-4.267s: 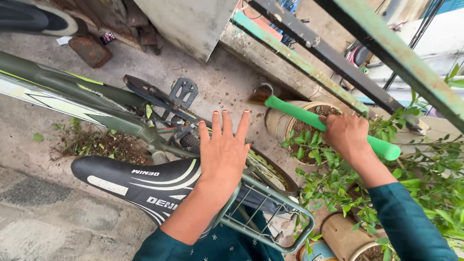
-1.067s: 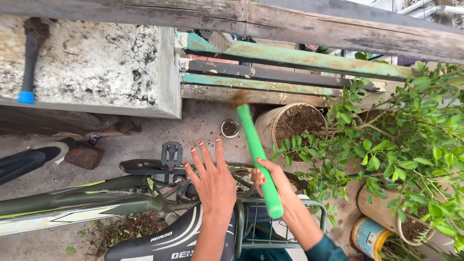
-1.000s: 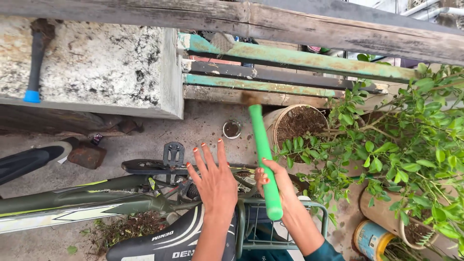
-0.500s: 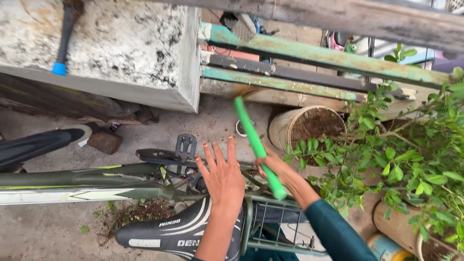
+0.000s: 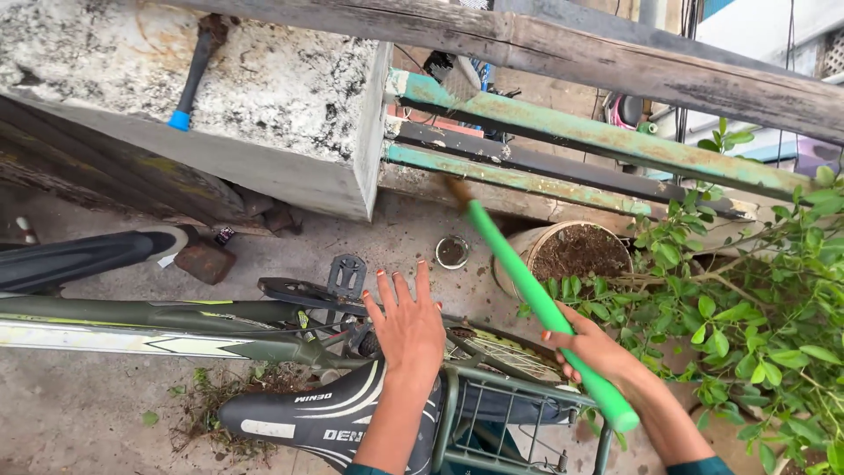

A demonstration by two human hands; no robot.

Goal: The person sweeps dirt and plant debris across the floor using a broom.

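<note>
My right hand [image 5: 591, 347] grips the green handle of a broom [image 5: 538, 302]; its brown bristle end is blurred near the base of the painted metal gate [image 5: 571, 132]. My left hand [image 5: 407, 327] rests flat, fingers spread, on the front of a black bicycle saddle [image 5: 321, 420]. The dark green bicycle frame [image 5: 158, 325] runs left across the view, with a pedal [image 5: 346, 276] just beyond my left fingers. The grey rear rack [image 5: 501, 422] lies under my right forearm.
A soil-filled pot [image 5: 576, 255] and leafy green plants [image 5: 756, 308] crowd the right. A small round tin [image 5: 452, 252] sits on the concrete floor. A concrete block [image 5: 237, 97] with a blue-tipped black tool [image 5: 192, 75] stands at back left. Dirt and weeds [image 5: 220, 405] lie under the bicycle.
The broom has swung rightwards, its handle now slanting toward the pot, and my right hand has moved right and lower. My left hand stays on the saddle. The view has shifted slightly.
</note>
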